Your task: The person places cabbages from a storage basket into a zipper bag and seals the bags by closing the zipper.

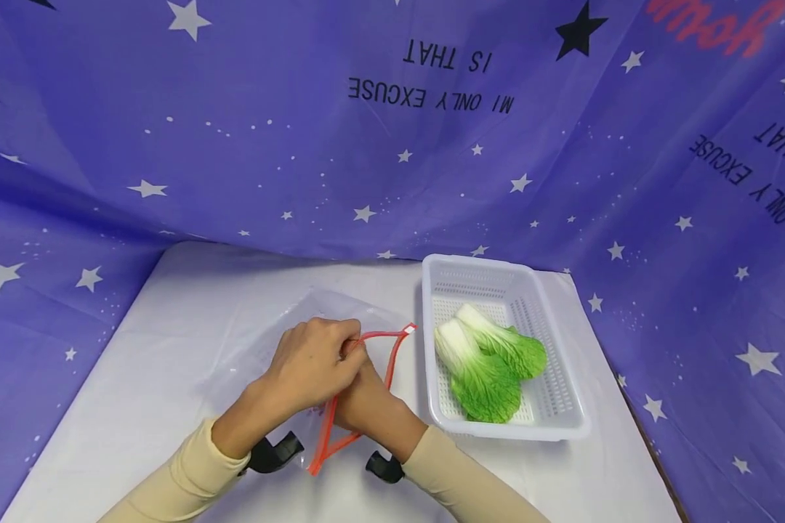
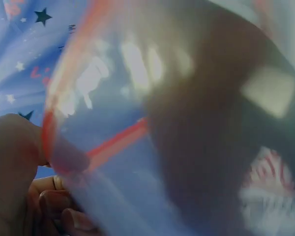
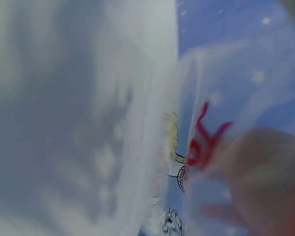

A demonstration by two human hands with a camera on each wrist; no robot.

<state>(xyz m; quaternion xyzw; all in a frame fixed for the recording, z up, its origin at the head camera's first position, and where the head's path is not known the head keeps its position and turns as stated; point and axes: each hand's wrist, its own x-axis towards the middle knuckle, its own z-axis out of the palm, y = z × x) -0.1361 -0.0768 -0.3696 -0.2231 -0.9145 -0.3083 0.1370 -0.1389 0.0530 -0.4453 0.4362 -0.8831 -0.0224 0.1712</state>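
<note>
A clear zip bag [image 1: 268, 338] with an orange-red zipper rim lies in front of me, its mouth spread apart and a white slider [image 1: 409, 330] at the far corner. My left hand [image 1: 317, 359] grips the rim; in the left wrist view its thumb and curled fingers [image 2: 56, 201] pinch the bag's edge. My right hand [image 1: 366, 399] reaches through the mouth into the bag, its front part hidden behind the left hand. Through the film in the right wrist view, the right hand [image 3: 265, 182] shows blurred, with one finger extended.
Right of the bag stands a white plastic basket [image 1: 565, 428] holding a green leaf [image 1: 487, 385] and another cabbage leaf [image 1: 523, 352]. A white table surface [image 1: 190, 290] lies beneath. Purple star-printed cloth [image 1: 288, 160] hangs behind and at both sides.
</note>
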